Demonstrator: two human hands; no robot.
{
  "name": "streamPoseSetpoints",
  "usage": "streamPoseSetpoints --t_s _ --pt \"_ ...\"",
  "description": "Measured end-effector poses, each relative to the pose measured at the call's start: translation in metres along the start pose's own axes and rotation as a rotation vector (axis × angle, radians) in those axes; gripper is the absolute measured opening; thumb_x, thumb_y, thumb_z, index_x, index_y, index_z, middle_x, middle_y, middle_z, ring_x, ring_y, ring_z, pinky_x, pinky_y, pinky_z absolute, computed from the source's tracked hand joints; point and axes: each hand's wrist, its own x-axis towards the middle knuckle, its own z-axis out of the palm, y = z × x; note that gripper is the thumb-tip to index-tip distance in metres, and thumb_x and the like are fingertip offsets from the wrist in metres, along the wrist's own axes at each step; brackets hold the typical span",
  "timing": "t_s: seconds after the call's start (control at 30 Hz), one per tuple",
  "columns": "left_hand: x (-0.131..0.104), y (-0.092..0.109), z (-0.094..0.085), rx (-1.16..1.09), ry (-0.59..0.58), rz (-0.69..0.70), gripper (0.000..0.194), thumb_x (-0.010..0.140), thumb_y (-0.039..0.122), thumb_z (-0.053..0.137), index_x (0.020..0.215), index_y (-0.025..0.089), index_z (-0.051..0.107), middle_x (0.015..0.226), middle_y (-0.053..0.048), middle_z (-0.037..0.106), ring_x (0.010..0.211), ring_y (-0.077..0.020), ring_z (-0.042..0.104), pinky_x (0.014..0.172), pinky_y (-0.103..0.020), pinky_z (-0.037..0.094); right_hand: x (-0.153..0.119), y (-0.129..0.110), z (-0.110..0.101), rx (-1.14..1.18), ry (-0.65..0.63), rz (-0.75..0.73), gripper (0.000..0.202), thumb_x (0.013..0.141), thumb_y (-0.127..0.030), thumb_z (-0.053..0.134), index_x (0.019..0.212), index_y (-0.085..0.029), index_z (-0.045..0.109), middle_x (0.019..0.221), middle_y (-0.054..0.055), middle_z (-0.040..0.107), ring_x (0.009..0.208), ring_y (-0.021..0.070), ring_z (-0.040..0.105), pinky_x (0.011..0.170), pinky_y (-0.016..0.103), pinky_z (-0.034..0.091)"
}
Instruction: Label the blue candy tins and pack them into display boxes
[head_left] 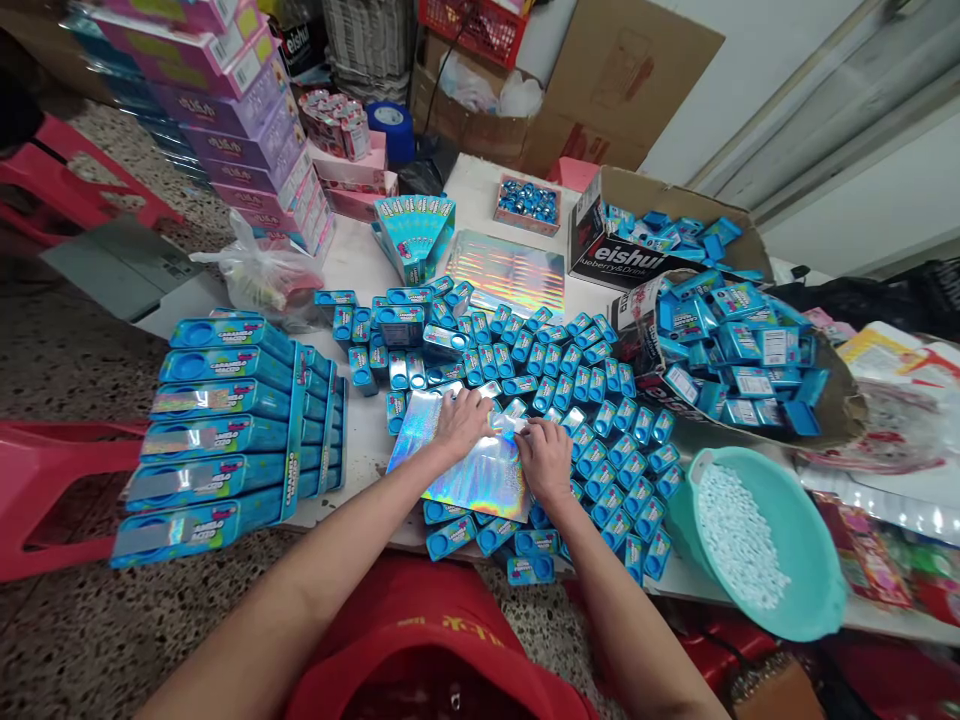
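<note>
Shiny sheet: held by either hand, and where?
Left hand rests on the shiny sheet near its far edge; right hand is at its far right corner. Whether either grips it can't be told.

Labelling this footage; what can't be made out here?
All in the head view:
- Under the shiny sheet: covered
- Anything inside the right hand: hidden by its fingers
- Bottom of the green bowl: buried in white pieces
- Print on the white labels: too small
- Red stool: cut off by left edge
</note>
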Motion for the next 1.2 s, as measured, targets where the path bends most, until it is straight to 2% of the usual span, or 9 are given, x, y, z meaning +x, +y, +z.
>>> streamPoseSetpoints --t_s 0.17,0.33,0.5,0.6,0.7,0.83,0.97,1.1,1.2 --pt "0.002 -0.002 0.003 -0.033 0.000 0.007 0.036 0.076 0.040 0.070 0.105 0.020 0.062 0.106 -0.009 0.061 0.105 -0.0271 0.051 0.097 -0.045 0.031 0.002 0.003 -0.059 0.077 -0.091 -0.119 0.014 0.091 -0.025 0.049 0.080 -0.021 0.057 0.074 0.004 0.063 0.074 0.0206 0.052 0.067 0.032 0.034" --pt "-0.003 0.001 -0.008 -0.122 0.031 0.001 0.030 0.080 0.035 0.068 0.106 0.021 0.063 0.114 -0.009 0.062 0.112 -0.0273 0.051 0.104 -0.050 0.027 0.014 -0.006 -0.128 0.325 -0.064 0.015 0.016 0.090 -0.033 0.054 0.079 -0.021 0.056 0.075 0.001 0.062 0.070 0.0163 0.055 0.065 0.028 0.040" --pt "-0.035 0.023 -0.051 -0.981 0.155 0.016 0.039 0.088 0.033 0.055 0.126 0.024 0.050 0.133 -0.009 0.053 0.123 -0.0219 0.048 0.100 -0.039 0.039 0.029 -0.030 -0.159 0.519 -0.095 0.089 0.024 0.087 -0.043 0.056 0.076 -0.022 0.057 0.071 0.000 0.061 0.064 0.0148 0.056 0.062 0.027 0.044" --pt "-0.065 0.034 -0.084 -1.371 0.045 -0.046 0.032 0.081 0.039 0.062 0.105 0.019 0.060 0.099 -0.007 0.067 0.089 -0.0186 0.063 0.074 -0.030 0.050 0.035 -0.051 -0.163 0.626 -0.097 0.066 0.028 0.084 -0.048 0.057 0.072 -0.023 0.058 0.067 0.000 0.061 0.062 0.0151 0.056 0.059 0.027 0.044" --pt "-0.099 0.030 -0.120 -1.338 0.102 -0.205 0.019 0.081 0.035 0.058 0.075 0.018 0.062 0.062 0.002 0.058 0.059 -0.0122 0.056 0.059 -0.025 0.046 0.040 -0.080 -0.160 0.774 -0.106 0.099 0.028 0.081 -0.049 0.062 0.072 -0.023 0.059 0.065 0.001 0.061 0.060 0.0153 0.056 0.057 0.028 0.045" --pt "-0.146 -0.007 -0.174 -0.971 0.377 -0.256 0.020 0.085 0.029 0.052 0.072 0.021 0.064 0.070 0.001 0.062 0.068 -0.0128 0.056 0.065 -0.024 0.044 0.056 -0.141 -0.149 1.034 -0.147 0.119 0.028 0.078 -0.048 0.065 0.071 -0.022 0.061 0.076 0.004 0.063 0.071 0.0172 0.059 0.060 0.028 0.048" --pt "-0.177 -0.078 -0.215 -0.793 0.511 -0.406 0.020 0.086 0.027 0.050 0.102 0.024 0.061 0.070 0.004 0.059 0.062 -0.0115 0.053 0.060 -0.023 0.041 0.089 -0.219 -0.124 1.137 -0.209 0.016 0.025 0.076 -0.044 0.067 0.068 -0.020 0.063 0.073 0.002 0.060 0.068 0.0158 0.055 0.059 0.028 0.045" --pt "-0.178 -0.160 -0.227 -0.803 0.476 -0.413 0.015 0.083 0.022 0.044 0.096 0.021 0.050 0.060 0.006 0.049 0.057 -0.0111 0.048 0.057 -0.023 0.038 0.128 -0.283 -0.082 1.089 -0.200 -0.048 0.021 0.074 -0.039 0.067 0.066 -0.019 0.066 0.081 0.005 0.061 0.086 0.0218 0.057 0.078 0.037 0.045" --pt "-0.171 -0.201 -0.223 -0.797 0.435 -0.407 0.012 0.081 0.020 0.042 0.093 0.021 0.045 0.059 0.007 0.044 0.056 -0.0110 0.045 0.056 -0.023 0.035 0.143 -0.308 -0.057 0.971 -0.133 -0.019 0.017 0.071 -0.035 0.068 0.064 -0.019 0.068 0.092 0.009 0.058 0.101 0.0278 0.053 0.090 0.044 0.040"
